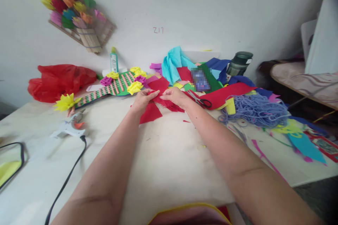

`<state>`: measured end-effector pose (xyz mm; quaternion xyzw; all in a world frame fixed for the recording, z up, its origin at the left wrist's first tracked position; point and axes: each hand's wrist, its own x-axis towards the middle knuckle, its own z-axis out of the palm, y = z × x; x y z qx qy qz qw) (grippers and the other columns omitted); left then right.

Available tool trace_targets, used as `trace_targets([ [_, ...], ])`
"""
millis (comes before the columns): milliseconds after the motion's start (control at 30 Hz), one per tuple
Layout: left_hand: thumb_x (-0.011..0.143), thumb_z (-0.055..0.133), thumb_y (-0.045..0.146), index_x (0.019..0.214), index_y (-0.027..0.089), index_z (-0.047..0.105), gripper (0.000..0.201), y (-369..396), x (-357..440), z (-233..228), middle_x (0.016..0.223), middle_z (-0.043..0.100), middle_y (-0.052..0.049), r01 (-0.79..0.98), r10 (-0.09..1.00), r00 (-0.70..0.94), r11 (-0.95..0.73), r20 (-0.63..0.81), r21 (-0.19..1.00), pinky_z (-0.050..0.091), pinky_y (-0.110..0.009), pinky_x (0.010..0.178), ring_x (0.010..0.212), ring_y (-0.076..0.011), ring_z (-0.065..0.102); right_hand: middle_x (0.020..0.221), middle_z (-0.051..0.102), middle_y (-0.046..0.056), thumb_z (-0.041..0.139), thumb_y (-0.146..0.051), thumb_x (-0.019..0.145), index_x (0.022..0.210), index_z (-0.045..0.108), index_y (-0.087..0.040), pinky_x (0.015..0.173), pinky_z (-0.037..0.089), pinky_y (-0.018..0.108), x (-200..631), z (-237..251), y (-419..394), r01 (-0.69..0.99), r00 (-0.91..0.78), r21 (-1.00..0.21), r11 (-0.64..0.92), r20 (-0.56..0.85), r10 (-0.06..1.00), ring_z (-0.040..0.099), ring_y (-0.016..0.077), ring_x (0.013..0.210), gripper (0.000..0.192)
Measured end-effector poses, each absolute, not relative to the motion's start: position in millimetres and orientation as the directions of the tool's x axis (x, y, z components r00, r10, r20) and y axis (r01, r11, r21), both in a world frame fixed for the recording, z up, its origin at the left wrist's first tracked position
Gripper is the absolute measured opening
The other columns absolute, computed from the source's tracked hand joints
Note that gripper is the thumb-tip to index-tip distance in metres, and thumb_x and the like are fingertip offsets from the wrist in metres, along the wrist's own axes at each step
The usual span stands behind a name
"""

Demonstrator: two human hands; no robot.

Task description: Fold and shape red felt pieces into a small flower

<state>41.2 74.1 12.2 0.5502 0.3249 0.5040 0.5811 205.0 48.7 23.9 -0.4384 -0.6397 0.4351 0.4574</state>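
Observation:
Both my hands meet over the middle of the white table. My left hand and my right hand together pinch a piece of red felt, whose fringed edge hangs between the fingers and whose flat part rests on the table. Just right of my right hand lie black-handled scissors on a long red felt strip.
A white glue gun with a black cord lies at the left. Behind it are a striped green craft piece with paper flowers, a glue bottle and a red plastic bag. Blue yarn, felt scraps and a dark jar crowd the right.

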Motion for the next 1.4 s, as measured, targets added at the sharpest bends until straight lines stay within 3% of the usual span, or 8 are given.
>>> trace_targets([
  [167, 0.052, 0.082, 0.034, 0.062, 0.015, 0.055, 0.034, 75, 42, 10, 0.057, 0.058, 0.003, -0.213, 0.938, 0.215, -0.225, 0.27, 0.951, 0.045, -0.02, 0.053, 0.052, -0.0078, 0.054, 0.047, 0.043, -0.006, 0.067, -0.031, 0.064, 0.053, 0.051, -0.016, 0.049, 0.031, 0.023, 208, 22, 50, 0.189, -0.224, -0.953, 0.237, 0.193, 0.955, 0.037, 0.0067, 0.045, 0.024],
  [367, 0.053, 0.081, 0.038, 0.067, 0.015, 0.059, 0.035, 72, 41, 11, 0.059, 0.06, 0.001, -0.162, 0.929, 0.308, -0.16, 0.204, 0.974, 0.044, -0.022, 0.051, 0.051, -0.0094, 0.054, 0.047, 0.046, -0.006, 0.066, -0.026, 0.064, 0.054, 0.055, -0.015, 0.047, 0.031, 0.021, 212, 21, 52, 0.161, -0.259, -0.956, 0.247, 0.2, 0.945, 0.039, 0.0061, 0.044, 0.017],
  [600, 0.055, 0.079, 0.039, 0.063, 0.015, 0.058, 0.033, 73, 42, 10, 0.057, 0.059, 0.002, -0.1, 0.922, 0.26, -0.269, 0.286, 0.958, 0.042, -0.021, 0.051, 0.05, -0.0086, 0.053, 0.054, 0.06, 0.001, 0.064, -0.026, 0.07, 0.062, 0.059, -0.015, 0.047, 0.042, 0.024, 206, 28, 44, 0.066, -0.325, -0.995, 0.07, 0.045, 0.945, 0.054, 0.0115, 0.047, 0.014],
  [867, 0.058, 0.078, 0.04, 0.068, 0.015, 0.058, 0.033, 72, 43, 11, 0.057, 0.061, 0.001, -0.095, 0.907, 0.338, -0.234, 0.252, 0.968, 0.046, -0.025, 0.051, 0.049, -0.0116, 0.056, 0.051, 0.061, 0.0, 0.064, -0.024, 0.073, 0.06, 0.058, -0.015, 0.05, 0.049, 0.024, 204, 30, 43, 0.069, -0.251, -0.991, 0.117, 0.096, 0.963, 0.059, 0.0126, 0.05, 0.017],
  [1100, 0.06, 0.076, 0.04, 0.067, 0.015, 0.056, 0.033, 74, 46, 13, 0.058, 0.059, 0.002, -0.156, 0.929, 0.124, -0.33, 0.349, 0.931, 0.048, -0.025, 0.05, 0.046, -0.0088, 0.054, 0.061, 0.068, 0.005, 0.066, -0.029, 0.077, 0.074, 0.057, -0.014, 0.044, 0.048, 0.02, 207, 27, 50, 0.006, -0.264, -1.0, 0.015, 0.013, 0.964, 0.062, 0.013, 0.049, 0.017],
  [1267, 0.058, 0.077, 0.041, 0.085, 0.013, 0.064, 0.042, 71, 39, 16, 0.074, 0.066, -0.003, -0.184, 0.94, 0.245, -0.197, 0.239, 0.963, 0.052, -0.026, 0.055, 0.057, -0.0117, 0.06, 0.054, 0.066, 0.004, 0.066, -0.021, 0.075, 0.071, 0.053, -0.015, 0.041, 0.048, 0.02, 207, 28, 51, 0.014, -0.223, -1.0, 0.015, 0.012, 0.975, 0.061, 0.0135, 0.044, 0.015],
  [1400, 0.05, 0.083, 0.033, 0.072, 0.012, 0.063, 0.037, 73, 33, 15, 0.069, 0.066, -0.003, -0.159, 0.931, 0.321, -0.129, 0.175, 0.979, 0.052, -0.027, 0.058, 0.055, -0.0114, 0.06, 0.056, 0.067, 0.004, 0.068, -0.024, 0.074, 0.072, 0.054, -0.014, 0.04, 0.048, 0.019, 210, 31, 48, 0.01, -0.254, -1.0, 0.011, 0.008, 0.967, 0.062, 0.0132, 0.045, 0.018],
])
